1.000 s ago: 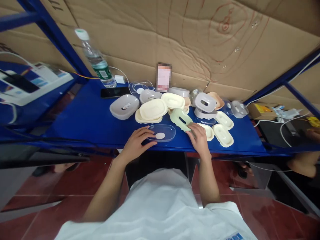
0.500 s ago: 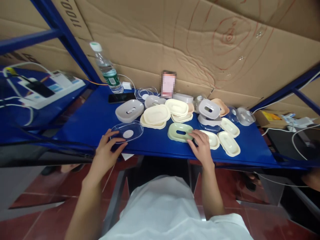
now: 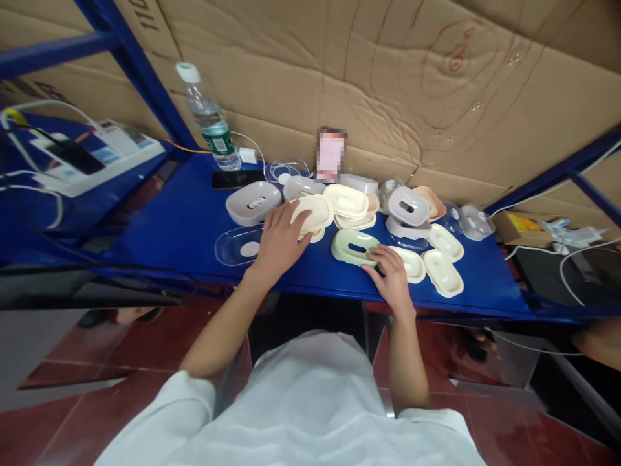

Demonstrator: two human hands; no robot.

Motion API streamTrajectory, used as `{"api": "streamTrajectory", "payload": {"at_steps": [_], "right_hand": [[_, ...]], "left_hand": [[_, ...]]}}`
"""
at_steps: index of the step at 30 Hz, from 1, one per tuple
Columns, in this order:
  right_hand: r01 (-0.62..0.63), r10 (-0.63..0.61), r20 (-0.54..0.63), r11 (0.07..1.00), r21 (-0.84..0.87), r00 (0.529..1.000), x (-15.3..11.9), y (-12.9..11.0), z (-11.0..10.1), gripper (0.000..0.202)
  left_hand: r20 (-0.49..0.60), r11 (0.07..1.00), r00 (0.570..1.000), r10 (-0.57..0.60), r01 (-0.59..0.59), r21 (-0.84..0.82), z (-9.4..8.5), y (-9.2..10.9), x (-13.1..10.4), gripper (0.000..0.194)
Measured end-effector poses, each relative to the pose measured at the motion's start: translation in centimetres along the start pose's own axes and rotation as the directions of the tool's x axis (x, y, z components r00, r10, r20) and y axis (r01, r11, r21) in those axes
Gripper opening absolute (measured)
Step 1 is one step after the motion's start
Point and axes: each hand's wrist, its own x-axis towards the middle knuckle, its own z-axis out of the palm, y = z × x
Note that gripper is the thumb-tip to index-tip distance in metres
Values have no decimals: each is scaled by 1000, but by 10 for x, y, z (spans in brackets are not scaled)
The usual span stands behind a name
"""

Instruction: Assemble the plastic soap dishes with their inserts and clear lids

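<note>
My left hand (image 3: 283, 241) reaches over the cream oval lids (image 3: 316, 213), its fingers spread on the left part of the top one. Left of this hand lies a clear oval tray (image 3: 233, 247) with a white round spot. My right hand (image 3: 389, 266) has its thumb and fingers on the right end of a green oval dish (image 3: 345, 244) with a slot. Behind it are more cream pieces (image 3: 345, 200). Grey slotted dishes (image 3: 253, 202) stand at the left and, stacked, at the right (image 3: 409, 206). Cream trays (image 3: 443, 273) lie right of my right hand.
A water bottle (image 3: 212, 123), a dark phone (image 3: 237, 179) and a white charger (image 3: 248, 155) are at the back left. A blurred-screen phone (image 3: 330, 155) leans on the cardboard wall (image 3: 272, 71). A power strip (image 3: 101, 162) is far left, a small box (image 3: 526, 230) far right.
My left hand has left the clear tray and moved right onto the cream lids. My right hand stays at the green dish. The view has shifted slightly.
</note>
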Motion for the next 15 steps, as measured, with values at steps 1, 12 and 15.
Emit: {"api": "streamTrajectory", "payload": {"at_steps": [1,12,15], "right_hand": [[-21,22,-15,999,40,1000,-1,0,-1,23],[-136,158,-308,986,92,938,-2,-1,-3,20],[-119,146,-298,987,105,943,-2,-4,-6,21]], "left_hand": [[66,1000,998,15,-15,4,7,0,12,28],[57,964,965,256,-252,-81,5,54,-41,19],[138,951,943,302,-289,-105,11,67,-69,18]]}}
